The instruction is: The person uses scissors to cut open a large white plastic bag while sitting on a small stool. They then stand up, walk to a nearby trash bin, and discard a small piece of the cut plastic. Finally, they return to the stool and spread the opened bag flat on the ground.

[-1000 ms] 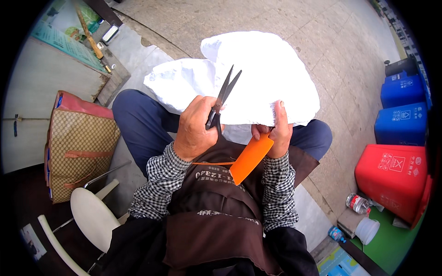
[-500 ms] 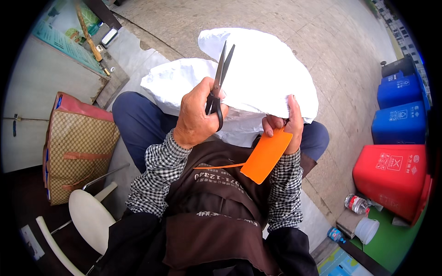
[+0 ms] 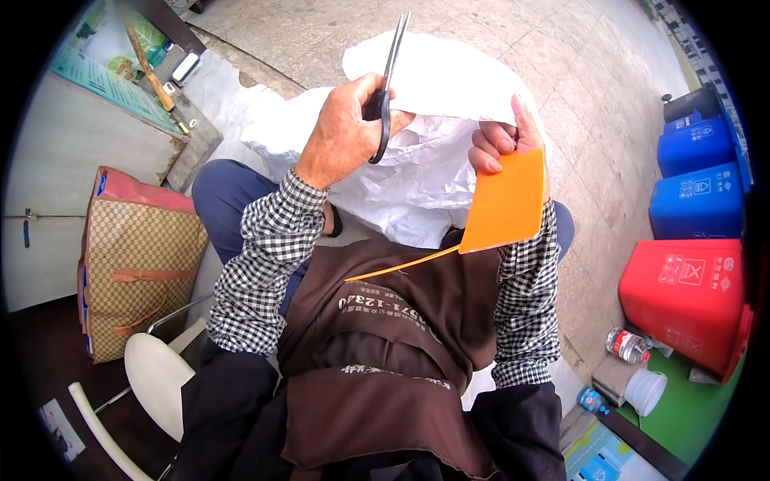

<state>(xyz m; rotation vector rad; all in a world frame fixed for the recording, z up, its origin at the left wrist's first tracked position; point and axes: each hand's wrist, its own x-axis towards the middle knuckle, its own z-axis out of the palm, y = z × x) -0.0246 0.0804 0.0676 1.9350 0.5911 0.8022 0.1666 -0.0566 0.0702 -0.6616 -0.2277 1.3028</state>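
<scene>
First, black scissors (image 3: 388, 86): one pair, at the left hand (image 3: 341, 128) and well apart from the right. Long axis close to upright in the view; blades point away from the wearer, tips leaning slightly right, handle loop low beside the fingers. Blades look nearly together, seen almost edge-on.

Left fingers: curled round the scissors' handle, tips at the near edge of the white sack (image 3: 401, 192). Whether any finger passes through a loop cannot be told.

White sack: one, loose and crumpled, over and beyond the lap; its near edge spans the gap between the hands — scissors at the left end, right hand (image 3: 504, 143) at the other.

Orange tag (image 3: 505, 204): one, flat, below the right fingers, the nearer hand. Long axis runs from those fingers back toward the wearer, leaning left; a thin orange strip (image 3: 405, 264) trails left from its lower corner, above the brown apron (image 3: 385, 321).

Right fingers: bent inward, thumb raised against the sack, tag's upper end caught at the hand — exact pinch partly hidden.

Surroundings: patterned bag (image 3: 144, 264), left; red bin (image 3: 682, 297), right.
</scene>
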